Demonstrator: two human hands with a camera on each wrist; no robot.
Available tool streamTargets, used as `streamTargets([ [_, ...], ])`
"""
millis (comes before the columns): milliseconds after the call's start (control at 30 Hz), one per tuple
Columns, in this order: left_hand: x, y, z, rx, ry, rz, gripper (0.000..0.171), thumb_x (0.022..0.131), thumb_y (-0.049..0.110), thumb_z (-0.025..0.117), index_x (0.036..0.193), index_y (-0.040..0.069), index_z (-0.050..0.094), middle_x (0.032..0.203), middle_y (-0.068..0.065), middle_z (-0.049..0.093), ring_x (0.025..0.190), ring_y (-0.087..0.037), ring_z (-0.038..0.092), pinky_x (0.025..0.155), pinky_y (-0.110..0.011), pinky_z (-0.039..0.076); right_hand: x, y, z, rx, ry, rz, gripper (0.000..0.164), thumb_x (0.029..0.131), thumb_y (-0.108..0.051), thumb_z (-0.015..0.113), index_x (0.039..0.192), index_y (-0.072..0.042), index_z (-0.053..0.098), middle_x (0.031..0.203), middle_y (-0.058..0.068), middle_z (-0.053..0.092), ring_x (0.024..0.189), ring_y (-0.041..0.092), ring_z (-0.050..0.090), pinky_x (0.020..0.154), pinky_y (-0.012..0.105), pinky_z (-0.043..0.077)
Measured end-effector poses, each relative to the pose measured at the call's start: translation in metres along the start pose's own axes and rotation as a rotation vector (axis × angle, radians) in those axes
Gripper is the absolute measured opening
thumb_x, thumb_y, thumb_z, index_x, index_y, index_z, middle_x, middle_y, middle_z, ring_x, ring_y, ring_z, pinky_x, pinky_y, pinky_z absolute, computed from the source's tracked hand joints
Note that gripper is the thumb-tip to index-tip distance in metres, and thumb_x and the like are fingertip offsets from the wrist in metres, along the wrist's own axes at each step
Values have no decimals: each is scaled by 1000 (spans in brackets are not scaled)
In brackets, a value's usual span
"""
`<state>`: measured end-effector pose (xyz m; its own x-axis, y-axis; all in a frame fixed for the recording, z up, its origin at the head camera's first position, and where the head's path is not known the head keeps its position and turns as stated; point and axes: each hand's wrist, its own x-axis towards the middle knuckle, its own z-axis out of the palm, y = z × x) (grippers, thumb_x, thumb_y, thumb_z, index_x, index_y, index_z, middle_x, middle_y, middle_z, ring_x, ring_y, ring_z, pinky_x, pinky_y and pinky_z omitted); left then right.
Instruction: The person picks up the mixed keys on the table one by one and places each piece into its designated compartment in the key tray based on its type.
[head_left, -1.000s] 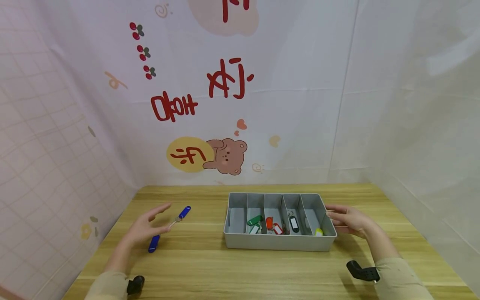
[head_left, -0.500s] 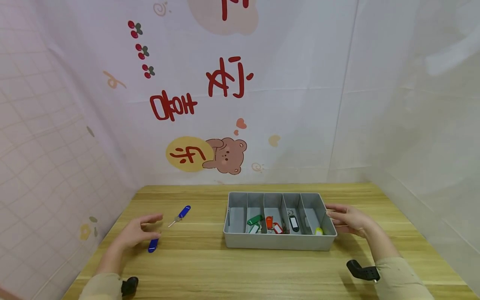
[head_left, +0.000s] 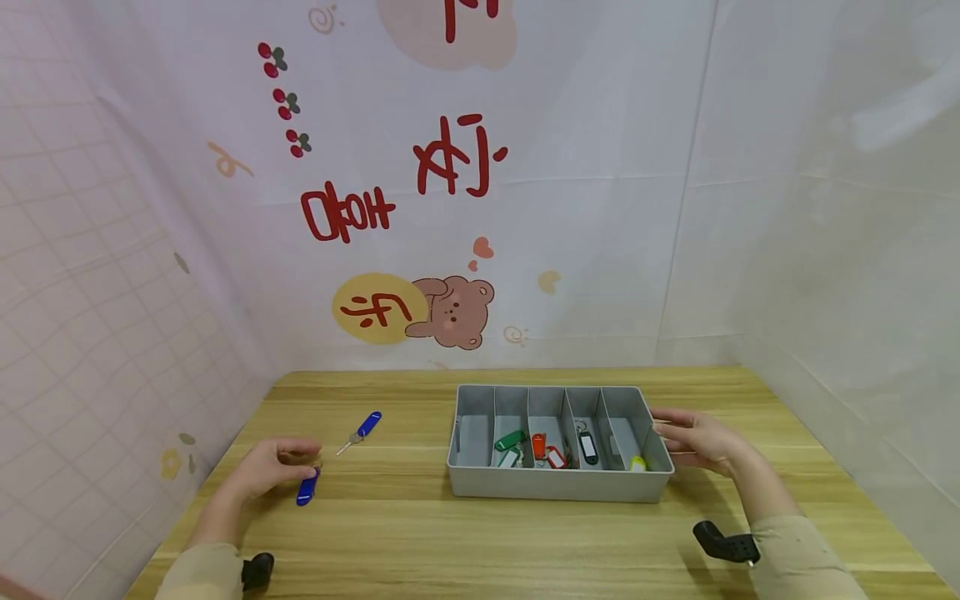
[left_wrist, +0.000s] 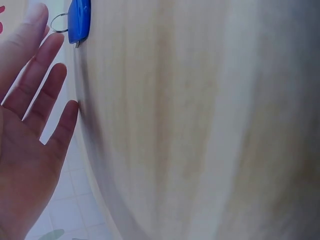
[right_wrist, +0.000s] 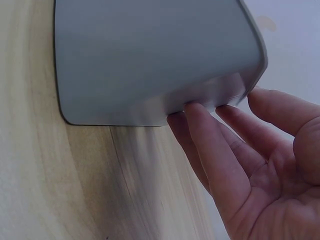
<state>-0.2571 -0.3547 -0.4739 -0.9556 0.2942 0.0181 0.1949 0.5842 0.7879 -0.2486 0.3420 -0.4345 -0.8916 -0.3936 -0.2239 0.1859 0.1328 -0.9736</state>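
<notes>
My left hand (head_left: 266, 468) is at the left of the table, thumb and fingertips right by a blue key tag (head_left: 306, 490). In the left wrist view its fingers are spread apart, close to the tag (left_wrist: 79, 20) and its metal ring (left_wrist: 58, 23). Beyond lies a second blue key tag (head_left: 369, 424) with a key (head_left: 348, 442) attached. My right hand (head_left: 701, 440) rests its fingertips against the right end of a grey divided tray (head_left: 555, 483). The right wrist view shows those fingers (right_wrist: 215, 150) on the tray's end wall, the thumb up at its rim.
Inside the tray are green tags (head_left: 510, 441), an orange-red tag (head_left: 539, 446), a red-framed tag (head_left: 556, 457), a black tag (head_left: 587, 447) and a yellow tag (head_left: 637, 463). The leftmost compartment shows a bare floor. A printed cloth (head_left: 585, 208) hangs behind the wooden table (head_left: 420, 533).
My left hand has drawn back from beside the farther tag and key, down to the nearer blue tag, its fingers closing in. My right hand stays at the tray.
</notes>
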Motion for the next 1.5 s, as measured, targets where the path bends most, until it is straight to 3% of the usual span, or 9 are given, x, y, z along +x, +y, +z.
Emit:
streamTargets([
  [200,0,0,1,7,7,-16,38,83,10,81,114,-8,69,113,-23,68,101,-35,63,77,-24,51,0,1,0,3,2,-2,63,104,-10,50,148,18,15,125,12,62,106,23,66,90,42,53],
  [467,3,-4,2,-43,-21,22,29,85,4,77,109,-10,70,108,-23,66,95,-29,65,75,-24,53,1,2,-1,7,1,0,62,105,-10,49,148,18,15,125,11,63,105,22,67,89,41,53],
  [667,4,-4,3,-14,-19,28,22,85,5,77,104,-6,74,104,-18,68,92,-24,64,74,-25,53,1,2,-2,0,1,-1,63,104,-10,50,149,18,15,128,15,61,107,23,66,91,43,52],
  [1067,4,1,4,31,-9,2,14,85,5,77,97,-2,76,97,-14,70,86,-21,64,70,-26,52,0,0,-1,15,-4,4,62,105,-10,50,149,17,15,124,9,64,105,22,67,89,42,53],
  [1500,4,5,5,82,14,-13,9,87,8,76,93,1,76,90,-8,72,82,-16,63,69,-25,49,1,0,-1,2,-6,1,63,105,-10,49,148,18,14,125,11,63,105,22,67,90,42,53],
])
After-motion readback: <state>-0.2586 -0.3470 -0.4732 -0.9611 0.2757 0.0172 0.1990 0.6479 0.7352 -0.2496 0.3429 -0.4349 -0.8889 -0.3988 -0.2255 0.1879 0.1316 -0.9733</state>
